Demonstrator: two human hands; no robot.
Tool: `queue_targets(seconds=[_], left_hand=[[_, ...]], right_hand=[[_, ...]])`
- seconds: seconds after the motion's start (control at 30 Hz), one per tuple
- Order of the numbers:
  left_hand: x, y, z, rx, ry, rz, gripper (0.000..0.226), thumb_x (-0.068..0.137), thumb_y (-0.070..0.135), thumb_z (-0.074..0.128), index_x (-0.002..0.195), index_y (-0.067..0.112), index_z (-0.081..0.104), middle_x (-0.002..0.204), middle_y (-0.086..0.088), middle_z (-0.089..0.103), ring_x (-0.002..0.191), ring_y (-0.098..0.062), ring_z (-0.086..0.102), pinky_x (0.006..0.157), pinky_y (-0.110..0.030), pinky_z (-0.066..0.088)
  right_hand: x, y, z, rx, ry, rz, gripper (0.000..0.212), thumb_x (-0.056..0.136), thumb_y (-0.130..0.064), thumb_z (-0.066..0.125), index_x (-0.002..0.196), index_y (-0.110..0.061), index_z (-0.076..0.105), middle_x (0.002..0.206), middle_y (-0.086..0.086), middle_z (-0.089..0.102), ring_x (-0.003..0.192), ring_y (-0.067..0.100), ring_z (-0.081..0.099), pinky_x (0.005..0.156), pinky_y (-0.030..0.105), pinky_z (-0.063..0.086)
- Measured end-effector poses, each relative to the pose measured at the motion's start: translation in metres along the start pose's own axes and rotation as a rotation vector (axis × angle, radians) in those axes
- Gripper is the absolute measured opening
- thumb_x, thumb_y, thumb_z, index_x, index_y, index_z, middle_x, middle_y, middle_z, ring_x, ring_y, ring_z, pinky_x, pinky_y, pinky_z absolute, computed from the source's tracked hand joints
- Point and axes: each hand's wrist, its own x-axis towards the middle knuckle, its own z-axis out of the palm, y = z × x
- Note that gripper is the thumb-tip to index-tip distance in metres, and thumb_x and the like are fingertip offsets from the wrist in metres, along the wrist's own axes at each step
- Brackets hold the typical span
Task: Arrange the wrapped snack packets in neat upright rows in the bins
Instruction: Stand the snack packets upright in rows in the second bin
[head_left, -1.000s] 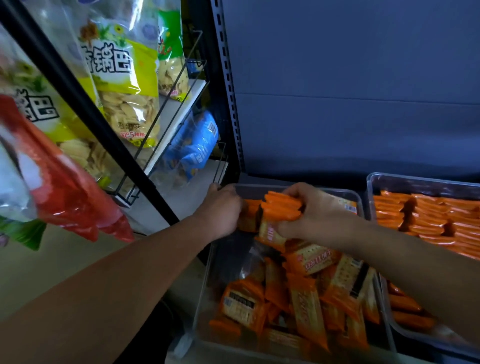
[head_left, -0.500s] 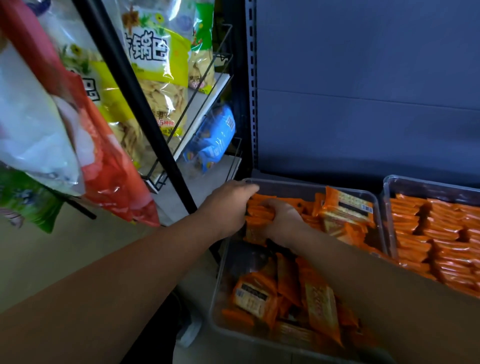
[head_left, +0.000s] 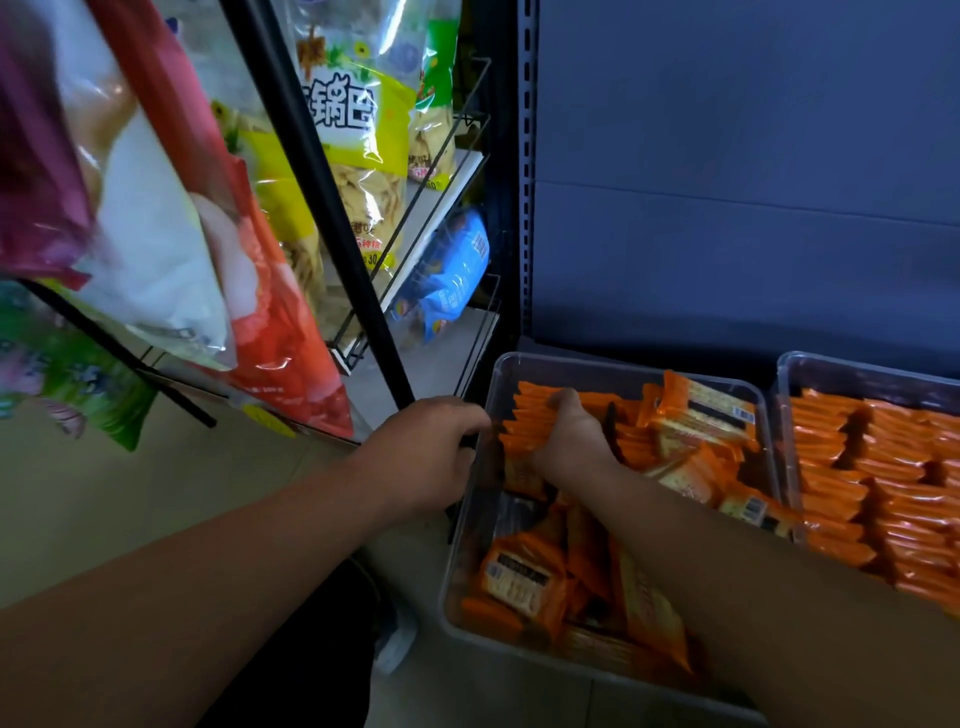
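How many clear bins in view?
2. Left bin holds loose packets; right bin sits beside it, cut off by the frame edge. Others may be out of view.

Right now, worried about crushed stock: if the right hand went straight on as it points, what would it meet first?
Probably the upright row of orange packets that the right hand holds, then the clear bin's far wall close behind; depth is hard to judge.

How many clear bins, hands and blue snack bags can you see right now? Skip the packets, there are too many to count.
Clear plastic bins: 2 (left bin, right bin)
Bare hands: 2 (left hand gripping the left bin's rim, right hand gripping orange wrapped packets inside it)
Blue plastic snack bags: 1
Total: 5
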Motion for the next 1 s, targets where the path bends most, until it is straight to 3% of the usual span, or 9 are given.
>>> queue_targets(seconds=[0.1, 0.17, 0.27, 0.37, 0.53, 0.7, 0.83, 0.9, 1.0], left_hand=[[0.004, 0.006, 0.008, 0.028, 0.009, -0.021, 0.027, 0.099, 0.017, 0.063, 0.125, 0.017, 0.069, 0.118, -0.003, 0.063, 0.108, -0.023, 0.060, 0.089, -0.036, 0.052], [0.007, 0.012, 0.017, 0.017, 0.004, -0.017, 0.027, 0.101, 0.018, 0.060, 0.126, 0.015, 0.070, 0.119, -0.004, 0.063, 0.109, -0.023, 0.060, 0.093, -0.038, 0.053], [0.017, 0.025, 0.031, 0.091, -0.066, 0.025, 0.018, 0.102, 0.024, 0.058, 0.113, 0.015, 0.070, 0.111, -0.002, 0.060, 0.104, -0.023, 0.059, 0.090, -0.041, 0.053], [0.035, 0.033, 0.043, 0.140, -0.091, 0.108, 0.015, 0.098, 0.029, 0.061, 0.102, 0.016, 0.068, 0.105, -0.001, 0.061, 0.102, -0.024, 0.059, 0.084, -0.043, 0.054], [0.086, 0.049, 0.071, 0.338, -0.167, 0.377, 0.019, 0.095, 0.031, 0.060, 0.100, 0.020, 0.075, 0.107, -0.001, 0.068, 0.109, -0.026, 0.060, 0.095, -0.039, 0.044], [0.125, 0.053, 0.088, 0.524, -0.265, 0.388, 0.026, 0.097, 0.037, 0.059, 0.121, 0.030, 0.066, 0.121, 0.005, 0.067, 0.119, -0.024, 0.058, 0.095, -0.041, 0.036], [0.133, 0.049, 0.099, 0.512, -0.336, 0.333, 0.025, 0.097, 0.034, 0.059, 0.121, 0.036, 0.065, 0.119, 0.010, 0.067, 0.120, -0.021, 0.052, 0.080, -0.042, 0.014], [0.131, 0.046, 0.106, 0.548, -0.352, 0.332, 0.027, 0.096, 0.036, 0.061, 0.123, 0.035, 0.065, 0.118, 0.010, 0.068, 0.119, -0.021, 0.051, 0.084, -0.044, 0.017], [0.132, 0.047, 0.107, 0.489, -0.364, 0.291, 0.027, 0.092, 0.043, 0.062, 0.118, 0.035, 0.066, 0.114, 0.010, 0.068, 0.117, -0.021, 0.050, 0.094, -0.048, 0.021]], right_hand=[[-0.004, -0.009, -0.028, -0.097, -0.003, -0.027, 0.059, 0.086, -0.010, 0.076, 0.139, -0.018, 0.051, 0.119, 0.005, 0.060, 0.101, 0.020, 0.058, 0.079, 0.032, 0.054], [-0.009, -0.011, -0.057, -0.151, 0.031, -0.087, 0.039, 0.087, -0.009, 0.074, 0.124, -0.020, 0.068, 0.119, 0.005, 0.067, 0.093, 0.015, 0.060, 0.068, 0.022, 0.050], [-0.027, -0.004, -0.105, -0.109, 0.054, -0.152, 0.019, 0.083, -0.016, 0.080, 0.100, -0.022, 0.074, 0.097, 0.002, 0.075, 0.084, 0.017, 0.070, 0.073, 0.030, 0.060], [-0.060, 0.010, -0.143, -0.140, -0.010, -0.208, 0.013, 0.084, -0.030, 0.082, 0.093, -0.025, 0.074, 0.086, -0.002, 0.076, 0.082, 0.016, 0.072, 0.076, 0.033, 0.061], [-0.085, 0.035, -0.172, -0.220, -0.041, -0.254, 0.010, 0.089, -0.041, 0.076, 0.090, -0.031, 0.075, 0.085, -0.007, 0.075, 0.079, 0.005, 0.071, 0.079, 0.031, 0.060], [-0.075, 0.049, -0.197, -0.078, -0.080, -0.215, 0.006, 0.091, -0.037, 0.075, 0.094, -0.032, 0.076, 0.083, -0.011, 0.078, 0.077, 0.003, 0.073, 0.076, 0.029, 0.061], [-0.063, 0.055, -0.211, -0.002, -0.099, -0.181, 0.009, 0.094, -0.036, 0.070, 0.100, -0.031, 0.075, 0.086, -0.005, 0.079, 0.083, 0.013, 0.076, 0.085, 0.043, 0.063], [-0.058, 0.058, -0.212, -0.024, -0.106, -0.171, 0.010, 0.094, -0.040, 0.070, 0.100, -0.034, 0.075, 0.086, -0.006, 0.079, 0.085, 0.016, 0.076, 0.087, 0.048, 0.063], [-0.057, 0.057, -0.211, 0.022, -0.110, -0.177, 0.009, 0.094, -0.039, 0.070, 0.099, -0.033, 0.075, 0.086, -0.006, 0.079, 0.084, 0.012, 0.076, 0.086, 0.045, 0.063]])
